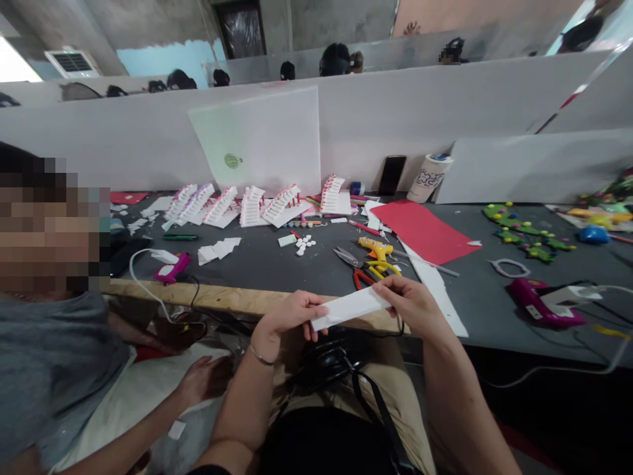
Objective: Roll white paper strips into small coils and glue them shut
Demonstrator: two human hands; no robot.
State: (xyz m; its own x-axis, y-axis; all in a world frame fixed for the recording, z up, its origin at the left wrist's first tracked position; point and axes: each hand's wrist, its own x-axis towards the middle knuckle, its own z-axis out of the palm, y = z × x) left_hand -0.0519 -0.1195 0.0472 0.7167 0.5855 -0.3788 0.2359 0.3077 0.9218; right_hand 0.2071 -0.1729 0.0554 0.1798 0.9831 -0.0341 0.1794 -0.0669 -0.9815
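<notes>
A strip of white paper is stretched between my two hands, just in front of the table edge and above my lap. My left hand pinches its left end, thumb on top and fingers beneath. At the other end my right hand grips the strip's upper right corner between thumb and fingers. Beyond the strip on the table lie scissors or pliers with red handles, yellow-handled pliers and a yellow glue gun. Small white paper pieces sit in a cluster farther left.
Several small white paper staircase models line the back of the table. A red sheet, a cup and a phone are to the right. Purple power strips with cables lie near the edge. Another person sits close on my left.
</notes>
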